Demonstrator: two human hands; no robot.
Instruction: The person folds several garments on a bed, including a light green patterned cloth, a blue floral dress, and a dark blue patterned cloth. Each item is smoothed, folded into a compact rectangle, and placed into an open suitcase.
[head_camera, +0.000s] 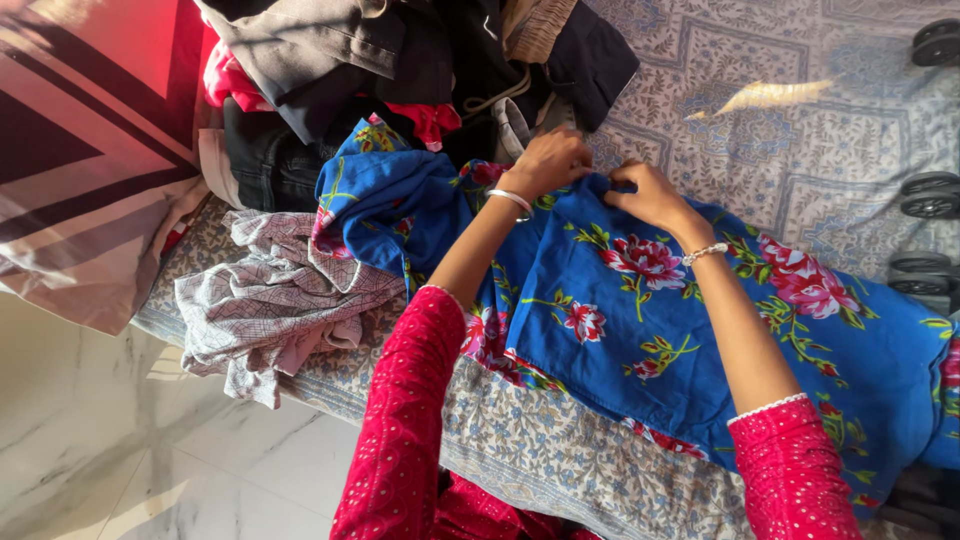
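Red embroidered sleeves (400, 440) sit nearest the camera, both forearms extending over a blue floral cloth (640, 330) spread across the patterned bed cover (800, 130). The left hand (548, 160) and right hand (648, 192), each with a bracelet, pinch the cloth's far edge with fingers clenched on the fabric. A crumpled grey checked garment (270, 300) lies left; a pile of dark clothes (400, 60) sits beyond.

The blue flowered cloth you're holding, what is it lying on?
The blue flowered cloth lies on a bed's patterned sheet, which shows all around it. Both hands, left hand and right hand, grip its top edge. Anything beneath stays hidden.
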